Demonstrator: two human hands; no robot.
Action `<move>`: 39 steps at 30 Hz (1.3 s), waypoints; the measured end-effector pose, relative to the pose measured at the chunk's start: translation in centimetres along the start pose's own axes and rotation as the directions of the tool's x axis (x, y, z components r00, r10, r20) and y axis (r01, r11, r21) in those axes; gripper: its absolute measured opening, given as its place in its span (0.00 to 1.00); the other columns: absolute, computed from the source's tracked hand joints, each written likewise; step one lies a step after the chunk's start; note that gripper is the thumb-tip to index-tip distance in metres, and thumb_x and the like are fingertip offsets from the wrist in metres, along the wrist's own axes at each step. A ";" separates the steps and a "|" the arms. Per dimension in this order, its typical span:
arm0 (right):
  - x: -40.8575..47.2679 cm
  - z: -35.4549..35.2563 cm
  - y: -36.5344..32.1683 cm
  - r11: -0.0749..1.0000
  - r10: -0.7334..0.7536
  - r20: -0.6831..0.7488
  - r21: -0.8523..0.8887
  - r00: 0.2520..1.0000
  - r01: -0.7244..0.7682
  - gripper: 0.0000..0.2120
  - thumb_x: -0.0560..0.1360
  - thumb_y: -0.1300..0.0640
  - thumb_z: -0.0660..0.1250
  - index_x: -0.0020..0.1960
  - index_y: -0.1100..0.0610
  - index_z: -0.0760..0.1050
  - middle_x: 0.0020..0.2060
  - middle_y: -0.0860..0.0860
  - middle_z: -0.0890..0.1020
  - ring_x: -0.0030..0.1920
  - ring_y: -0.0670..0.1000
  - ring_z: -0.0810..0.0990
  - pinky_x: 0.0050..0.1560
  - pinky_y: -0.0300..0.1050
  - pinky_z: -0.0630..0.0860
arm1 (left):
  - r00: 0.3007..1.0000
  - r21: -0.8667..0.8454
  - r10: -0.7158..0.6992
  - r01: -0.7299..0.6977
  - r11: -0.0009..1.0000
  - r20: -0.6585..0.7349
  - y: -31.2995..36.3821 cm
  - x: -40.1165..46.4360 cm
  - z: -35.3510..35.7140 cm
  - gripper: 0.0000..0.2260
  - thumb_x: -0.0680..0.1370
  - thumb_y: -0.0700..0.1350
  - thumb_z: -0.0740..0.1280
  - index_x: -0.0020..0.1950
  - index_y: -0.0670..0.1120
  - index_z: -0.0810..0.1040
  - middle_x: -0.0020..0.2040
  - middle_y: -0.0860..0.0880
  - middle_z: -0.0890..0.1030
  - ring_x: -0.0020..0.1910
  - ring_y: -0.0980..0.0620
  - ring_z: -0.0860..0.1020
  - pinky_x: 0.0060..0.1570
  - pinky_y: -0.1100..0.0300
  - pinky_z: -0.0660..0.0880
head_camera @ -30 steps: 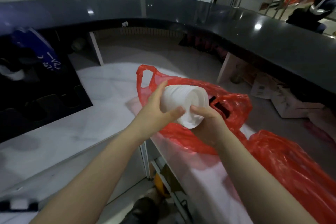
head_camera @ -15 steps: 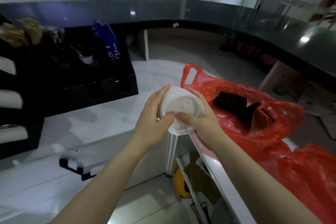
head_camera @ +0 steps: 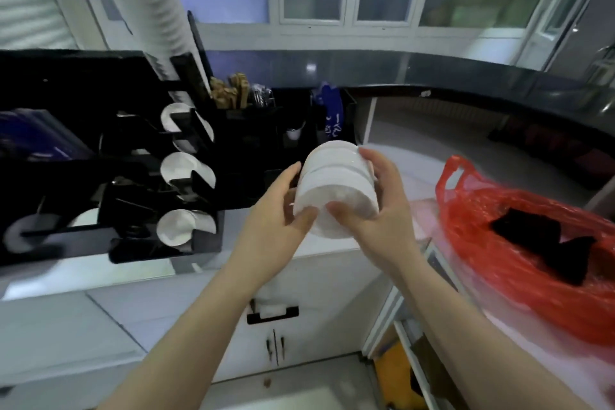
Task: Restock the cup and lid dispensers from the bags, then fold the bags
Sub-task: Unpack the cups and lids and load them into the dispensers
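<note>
At centre frame, above the white counter's (head_camera: 392, 176) edge, a person holds a stack of white lids (head_camera: 336, 188) between both hands. Left hand (head_camera: 276, 220) grasps the stack's near left side, thumb curled against the lowest lid; right hand (head_camera: 376, 206) wraps the right side, fingertips over the top rim. At nine o'clock stands the black dispenser rack (head_camera: 109, 176), three slots showing white lids already loaded. At three o'clock lies the red bag (head_camera: 519, 243), open, dark items inside.

Risks noted:
- The stack is loose and clamped only from the sides; uneven pressure could splay it and drop lids to the floor.
- Slots look narrow; a tilted entry could jam or scatter lids.
- The bag sits close to the counter's edge and could slide off.
</note>
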State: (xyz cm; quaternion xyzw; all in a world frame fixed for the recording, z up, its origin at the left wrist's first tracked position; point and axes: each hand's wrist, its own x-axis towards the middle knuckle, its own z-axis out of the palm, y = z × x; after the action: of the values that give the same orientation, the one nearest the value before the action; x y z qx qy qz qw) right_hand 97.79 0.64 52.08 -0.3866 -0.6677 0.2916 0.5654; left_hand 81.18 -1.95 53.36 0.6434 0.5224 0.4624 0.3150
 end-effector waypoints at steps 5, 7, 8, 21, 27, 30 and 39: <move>-0.3 6.2 -2.4 0.939 -0.303 -0.008 -0.174 0.953 0.297 0.33 0.70 0.52 0.72 0.69 0.53 0.60 0.63 0.43 0.67 0.62 0.44 0.68 0.61 0.41 0.70 | 0.989 -0.093 -0.041 0.055 0.994 0.141 -0.1 -3.6 -7.4 0.23 0.75 0.41 0.66 0.64 0.64 0.71 0.53 0.58 0.83 0.53 0.60 0.80 0.52 0.61 0.75; -0.1 8.6 -3.4 0.925 -0.344 0.033 -0.163 0.939 0.344 0.35 0.69 0.55 0.73 0.70 0.56 0.59 0.64 0.50 0.67 0.64 0.50 0.68 0.63 0.47 0.70 | 0.975 -0.204 -0.099 0.140 0.969 0.199 -0.3 -4.8 -10.5 0.24 0.73 0.40 0.65 0.66 0.61 0.73 0.56 0.51 0.82 0.56 0.52 0.79 0.56 0.57 0.75; 0.1 9.6 -3.7 0.912 -0.367 0.053 -0.177 0.929 0.370 0.36 0.70 0.55 0.73 0.71 0.57 0.58 0.65 0.55 0.67 0.65 0.53 0.68 0.65 0.47 0.68 | 0.966 -0.288 -0.140 0.201 0.936 0.218 -0.3 -5.0 -11.5 0.23 0.73 0.42 0.65 0.66 0.60 0.73 0.59 0.48 0.81 0.57 0.49 0.79 0.58 0.55 0.75; -1.1 22.9 -6.9 0.927 -0.304 0.765 0.100 0.567 0.362 0.47 0.69 0.56 0.67 0.78 0.58 0.40 0.77 0.50 0.45 0.76 0.43 0.43 0.69 0.27 0.49 | 0.910 -0.474 -0.287 0.119 0.872 -0.301 -7.5 -12.7 -20.0 0.33 0.64 0.48 0.74 0.68 0.46 0.71 0.60 0.42 0.79 0.61 0.42 0.77 0.64 0.43 0.71; -1.0 31.1 -9.1 0.983 -0.163 0.588 0.162 0.792 0.082 0.24 0.73 0.53 0.66 0.69 0.49 0.69 0.60 0.45 0.70 0.59 0.38 0.70 0.59 0.31 0.69 | 0.875 -0.312 -0.207 0.068 0.947 -0.437 -12.2 -13.3 -25.6 0.36 0.62 0.50 0.77 0.68 0.53 0.69 0.58 0.49 0.80 0.56 0.49 0.80 0.48 0.56 0.79; -0.5 35.8 -9.2 0.991 -0.137 0.547 0.085 0.826 0.107 0.21 0.73 0.57 0.71 0.65 0.52 0.73 0.57 0.46 0.69 0.57 0.40 0.71 0.59 0.35 0.70 | 0.871 -0.243 -0.171 0.061 0.968 -0.461 -14.8 -12.3 -29.2 0.35 0.60 0.51 0.78 0.66 0.59 0.70 0.57 0.55 0.80 0.55 0.55 0.79 0.45 0.65 0.77; 2.1 43.2 -6.6 0.985 -0.104 0.382 -0.086 0.918 0.147 0.24 0.70 0.59 0.74 0.63 0.47 0.75 0.59 0.29 0.70 0.70 0.38 0.62 0.64 0.23 0.55 | 0.939 -0.119 -0.116 0.081 0.990 -0.323 -22.1 -5.7 -36.9 0.39 0.56 0.54 0.79 0.65 0.61 0.70 0.57 0.59 0.79 0.56 0.60 0.77 0.50 0.66 0.74</move>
State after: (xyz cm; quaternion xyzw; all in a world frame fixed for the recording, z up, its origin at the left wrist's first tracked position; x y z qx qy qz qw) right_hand 54.08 0.95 50.42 -0.3113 -0.8025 0.2852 0.4216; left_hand 38.56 -4.68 46.00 0.5131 0.5741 0.5736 0.2794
